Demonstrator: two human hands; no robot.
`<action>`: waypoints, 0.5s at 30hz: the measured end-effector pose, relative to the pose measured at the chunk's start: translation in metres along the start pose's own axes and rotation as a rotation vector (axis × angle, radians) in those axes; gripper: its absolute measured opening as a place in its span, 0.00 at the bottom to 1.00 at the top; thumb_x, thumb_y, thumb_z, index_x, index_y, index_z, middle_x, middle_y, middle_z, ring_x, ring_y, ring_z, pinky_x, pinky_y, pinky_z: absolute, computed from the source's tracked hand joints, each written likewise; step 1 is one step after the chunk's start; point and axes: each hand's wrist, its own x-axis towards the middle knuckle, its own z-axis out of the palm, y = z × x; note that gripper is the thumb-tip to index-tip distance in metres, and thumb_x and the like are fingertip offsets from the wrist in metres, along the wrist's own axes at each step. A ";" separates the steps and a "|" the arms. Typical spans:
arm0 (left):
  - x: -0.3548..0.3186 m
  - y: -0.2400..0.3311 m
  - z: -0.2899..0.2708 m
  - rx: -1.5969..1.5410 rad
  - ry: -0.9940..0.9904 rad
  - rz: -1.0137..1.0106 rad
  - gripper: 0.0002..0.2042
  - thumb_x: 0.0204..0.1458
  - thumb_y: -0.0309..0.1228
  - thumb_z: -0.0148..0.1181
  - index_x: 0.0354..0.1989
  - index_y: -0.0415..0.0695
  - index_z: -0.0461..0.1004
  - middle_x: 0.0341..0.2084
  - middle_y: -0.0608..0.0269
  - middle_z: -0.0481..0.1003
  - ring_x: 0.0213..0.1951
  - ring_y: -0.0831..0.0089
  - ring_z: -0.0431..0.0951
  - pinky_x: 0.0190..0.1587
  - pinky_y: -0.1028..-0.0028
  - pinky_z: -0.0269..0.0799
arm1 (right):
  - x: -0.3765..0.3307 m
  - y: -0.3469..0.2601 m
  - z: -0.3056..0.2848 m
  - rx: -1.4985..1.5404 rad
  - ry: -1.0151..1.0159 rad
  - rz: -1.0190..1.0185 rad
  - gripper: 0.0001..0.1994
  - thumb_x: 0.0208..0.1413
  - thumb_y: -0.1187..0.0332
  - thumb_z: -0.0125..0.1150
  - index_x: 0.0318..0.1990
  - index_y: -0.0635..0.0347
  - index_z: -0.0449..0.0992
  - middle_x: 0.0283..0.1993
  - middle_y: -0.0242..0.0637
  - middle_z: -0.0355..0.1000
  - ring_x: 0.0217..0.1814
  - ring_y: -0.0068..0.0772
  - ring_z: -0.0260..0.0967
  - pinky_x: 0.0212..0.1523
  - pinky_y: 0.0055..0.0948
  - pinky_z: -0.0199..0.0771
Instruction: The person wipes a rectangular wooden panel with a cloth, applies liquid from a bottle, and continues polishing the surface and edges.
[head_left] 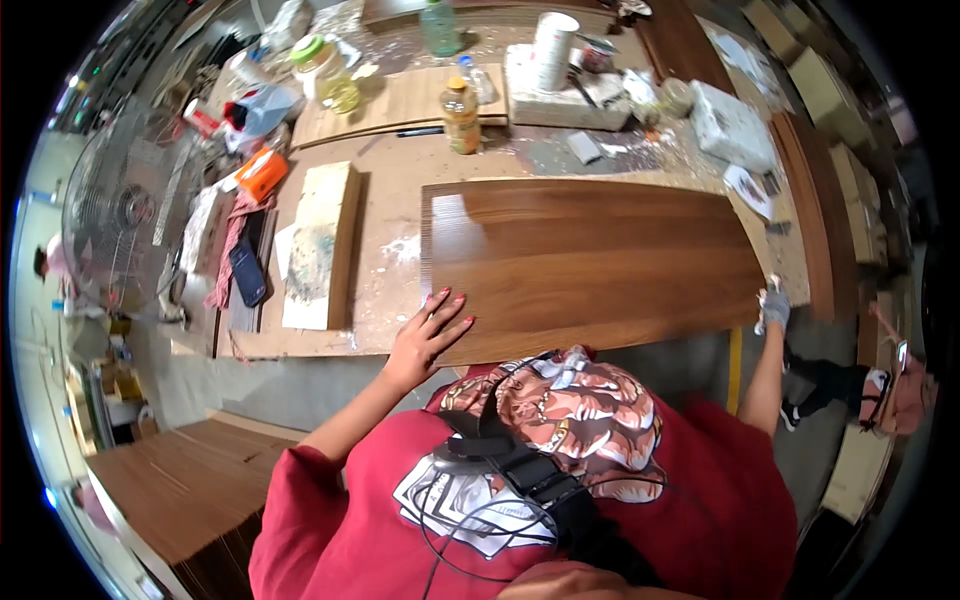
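- Head view: a large dark-brown veneered wood panel (590, 265) lies flat on the bench (390, 200), filling the middle of the picture, its near edge overhanging the bench's front.
- Left hand (428, 335) rests palm-down on the panel's near left corner, at about 7 o'clock from the panel's middle; its fingers are spread flat, pinching nothing.
- Right hand (772, 308) sits at the panel's near right corner, at about 4 o'clock; it holds a small pale grey wad against the edge, fingers curled around it, though what the wad is cannot be told.
- At 9 o'clock from the panel, a pale board (322, 245) with stained patches lies on the bench, and just beyond it a dark phone (247, 272).
- At 12 o'clock stands a bottle of orange liquid (461, 115); further off, a white roll (553, 50) stands upright on a white block.
- At far 9 o'clock, off the bench, a standing fan (125, 210).
- At 7 o'clock, low down, a stack of brown panels (180, 490).
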 end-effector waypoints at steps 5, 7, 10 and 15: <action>0.026 0.001 -0.024 -0.070 0.247 0.022 0.19 0.51 0.29 0.65 0.53 0.49 0.84 0.56 0.64 0.82 0.64 0.53 0.76 0.69 0.52 0.69 | 0.062 -0.026 -0.043 -0.363 -0.053 -0.154 0.24 0.65 0.43 0.62 0.45 0.59 0.82 0.31 0.37 0.78 0.27 0.30 0.74 0.23 0.42 0.70; 0.028 -0.005 -0.036 -0.161 0.305 0.058 0.20 0.49 0.25 0.65 0.53 0.49 0.83 0.56 0.66 0.81 0.65 0.57 0.75 0.71 0.51 0.67 | 0.096 -0.052 -0.088 -0.609 -0.056 -0.270 0.25 0.65 0.43 0.62 0.46 0.60 0.82 0.32 0.35 0.79 0.29 0.32 0.74 0.25 0.41 0.72; 0.035 -0.003 -0.060 -0.244 0.317 0.065 0.18 0.46 0.24 0.67 0.48 0.45 0.84 0.52 0.61 0.83 0.59 0.58 0.80 0.68 0.55 0.72 | 0.133 -0.066 -0.121 -0.886 -0.069 -0.346 0.26 0.65 0.42 0.61 0.47 0.60 0.81 0.34 0.34 0.79 0.31 0.35 0.75 0.28 0.40 0.74; 0.031 0.008 -0.081 -0.323 0.382 0.072 0.15 0.43 0.25 0.71 0.41 0.40 0.83 0.38 0.54 0.84 0.44 0.55 0.86 0.54 0.61 0.82 | 0.128 -0.073 -0.132 -0.703 -0.096 -0.260 0.26 0.66 0.42 0.60 0.49 0.60 0.80 0.37 0.35 0.79 0.32 0.36 0.75 0.29 0.40 0.74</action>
